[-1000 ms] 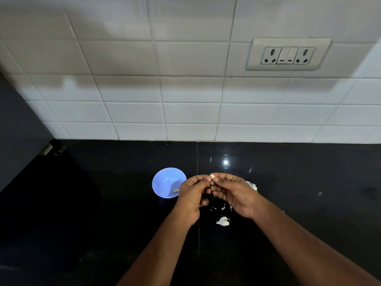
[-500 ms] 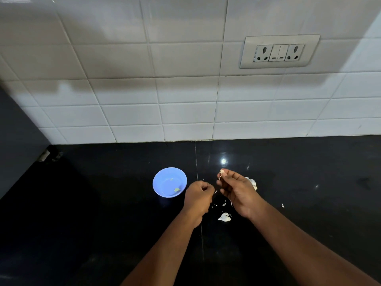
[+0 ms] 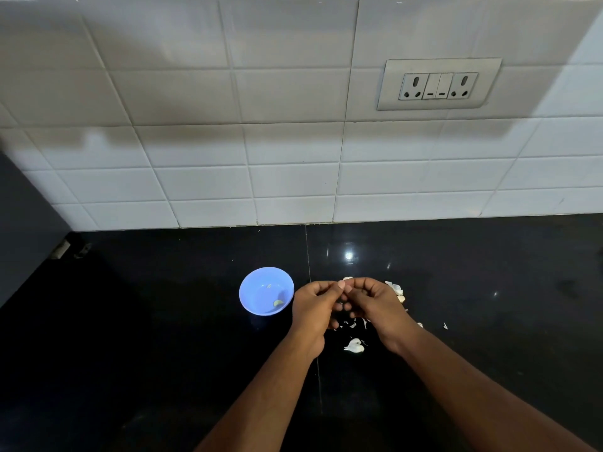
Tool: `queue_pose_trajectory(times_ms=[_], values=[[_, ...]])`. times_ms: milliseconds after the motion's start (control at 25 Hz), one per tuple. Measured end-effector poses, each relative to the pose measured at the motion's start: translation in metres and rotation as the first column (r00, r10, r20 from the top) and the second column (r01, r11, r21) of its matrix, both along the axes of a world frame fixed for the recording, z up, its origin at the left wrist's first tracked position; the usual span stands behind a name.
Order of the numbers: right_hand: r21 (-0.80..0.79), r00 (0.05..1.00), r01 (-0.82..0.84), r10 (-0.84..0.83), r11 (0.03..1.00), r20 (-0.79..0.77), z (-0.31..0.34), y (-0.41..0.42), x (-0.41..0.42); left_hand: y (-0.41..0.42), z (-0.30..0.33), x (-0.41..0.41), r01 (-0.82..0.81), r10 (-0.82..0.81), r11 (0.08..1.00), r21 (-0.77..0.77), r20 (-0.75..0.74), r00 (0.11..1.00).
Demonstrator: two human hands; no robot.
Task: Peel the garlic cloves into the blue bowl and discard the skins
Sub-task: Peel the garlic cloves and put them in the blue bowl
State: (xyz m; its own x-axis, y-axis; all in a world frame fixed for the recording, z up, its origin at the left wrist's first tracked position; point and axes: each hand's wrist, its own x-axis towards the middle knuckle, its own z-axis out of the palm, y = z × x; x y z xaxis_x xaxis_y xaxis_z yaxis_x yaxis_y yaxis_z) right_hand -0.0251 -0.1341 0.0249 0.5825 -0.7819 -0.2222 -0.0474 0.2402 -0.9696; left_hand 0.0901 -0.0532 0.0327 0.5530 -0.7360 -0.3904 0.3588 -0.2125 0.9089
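Far left: a dark grey cabinet side [image 3: 23, 230] w/ a small metal hinge at its foot. On the glossy black stone counter [image 3: 146, 337], the small round blue plastic bowl [image 3: 251, 285] sits just left of the hands, holding one peeled pale-yellow garlic clove [image 3: 278, 303] near its right wall, plus a tiny fleck.

Left hand [image 3: 315, 308] and right hand [image 3: 375, 305] meet fingertip to fingertip above the counter, fingers curled, apparently pinching a small whitish garlic clove [image 3: 347, 279] btwn them; only a sliver shows, so which hand really grips it I can't tell for sure. Looks like mid-peel.

Below and right of the hands: papery white garlic skins [image 3: 354, 345] scattered on the counter, more unpeeled-looking pieces [image 3: 395, 288] just behind the right hand.

Above, white tiled wall w/ a white double socket plate [image 3: 439, 84].

Risks, imo: the clove is small and slick, could pop out of the pinch and skid off across the polished stone. Skins are light; flakes could drift into the bowl, it's so close. Loose scraps may get missed at cleanup.
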Motion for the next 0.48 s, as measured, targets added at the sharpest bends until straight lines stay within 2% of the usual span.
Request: queue_pose_trajectory(times_ms=[200, 400, 480], values=[[-0.006, 0.999, 0.038, -0.038, 0.999, 0.022, -0.0010, 0.0004, 0.0049, -0.0008, 0.0004, -0.0004, -0.051, 0.048, 0.998, -0.023, -0.124, 0.991], [-0.093, 1.000, 0.010, -0.010, 0.996, -0.004, -0.0024, 0.0025, 0.0067, -0.0020, -0.0005, -0.0012, -0.122, 0.119, 0.993, -0.002, -0.191, 0.974], [-0.109, 1.000, -0.011, 0.009, 0.994, -0.015, -0.0017, 0.0031, 0.0065, -0.0027, -0.0011, -0.0003, -0.117, 0.115, 0.993, -0.002, -0.171, 0.979]])
